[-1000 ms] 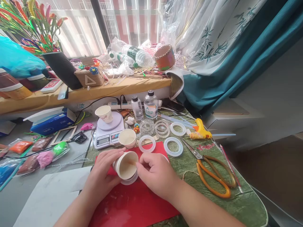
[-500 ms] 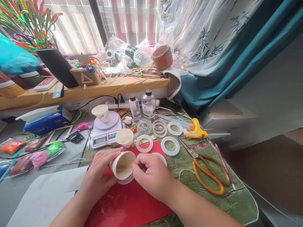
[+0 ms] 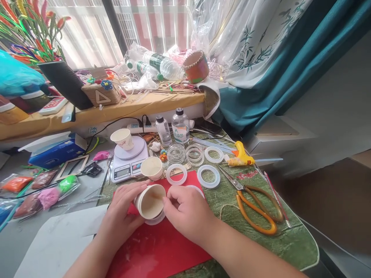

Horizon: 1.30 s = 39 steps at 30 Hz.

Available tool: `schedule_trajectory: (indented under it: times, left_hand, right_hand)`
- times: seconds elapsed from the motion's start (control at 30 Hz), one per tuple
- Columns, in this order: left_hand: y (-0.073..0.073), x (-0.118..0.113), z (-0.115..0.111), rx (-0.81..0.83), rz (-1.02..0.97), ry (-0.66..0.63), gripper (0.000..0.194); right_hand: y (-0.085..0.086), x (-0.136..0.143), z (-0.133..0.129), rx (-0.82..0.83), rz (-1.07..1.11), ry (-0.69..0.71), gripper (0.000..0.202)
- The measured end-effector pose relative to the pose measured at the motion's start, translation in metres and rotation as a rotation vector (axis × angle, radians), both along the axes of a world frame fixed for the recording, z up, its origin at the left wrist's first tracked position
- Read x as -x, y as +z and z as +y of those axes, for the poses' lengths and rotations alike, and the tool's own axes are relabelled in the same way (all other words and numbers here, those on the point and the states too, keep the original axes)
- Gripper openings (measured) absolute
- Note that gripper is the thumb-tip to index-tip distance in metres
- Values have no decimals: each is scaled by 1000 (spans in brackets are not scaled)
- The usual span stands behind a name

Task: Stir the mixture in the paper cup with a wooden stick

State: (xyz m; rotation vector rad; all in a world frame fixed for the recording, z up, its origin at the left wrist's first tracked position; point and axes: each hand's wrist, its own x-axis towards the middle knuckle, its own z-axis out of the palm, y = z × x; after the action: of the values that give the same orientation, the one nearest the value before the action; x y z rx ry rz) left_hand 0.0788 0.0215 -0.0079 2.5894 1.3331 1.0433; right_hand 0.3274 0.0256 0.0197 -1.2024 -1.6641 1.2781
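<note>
My left hand is wrapped round the side of a white paper cup, which is tilted with its mouth towards me. At the cup's right rim my right hand is closed in a pinch; what it grips is hidden behind the fingers. A faint brownish streak shows on the cup's inner wall near those fingertips. Under the cup, a pale ring mould lies on a red sheet, and another ring is partly covered by my right hand. A second paper cup stands just behind.
A kitchen scale bears a third paper cup. Silicone ring moulds, clear bangles and two bottles stand behind the sheet. Scissors, a yellow glue gun and a pencil lie right.
The brownish streak in the cup has shifted up and right along with a slight movement of my right fingertips. My left hand keeps its hold; the whole view has shifted slightly.
</note>
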Motion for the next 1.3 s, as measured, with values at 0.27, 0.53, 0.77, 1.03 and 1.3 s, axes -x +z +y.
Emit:
schedule_trajectory:
  times: [0.27,0.53,0.77,1.03,1.3]
  left_hand:
    - [-1,1,0,1,-6,-1,47]
    - [-3,2,-1,18,-8,26,48]
    - [-3,2,-1,57,-36,18,52]
    - [-1,1,-2,25,-127,-4,53]
    - [0,-2,-2,27,-171,-8,57]
  right_hand:
    - [1,-1,1,-26,-7,19,28]
    - [2,-2,-1,-158,-61,37,33]
    - [4,-3,-1,-174,-40,5,33]
    - [3,-3,-2,-126,-17,41,32]
    - [2,-2,-4,-155,-41,29,34]
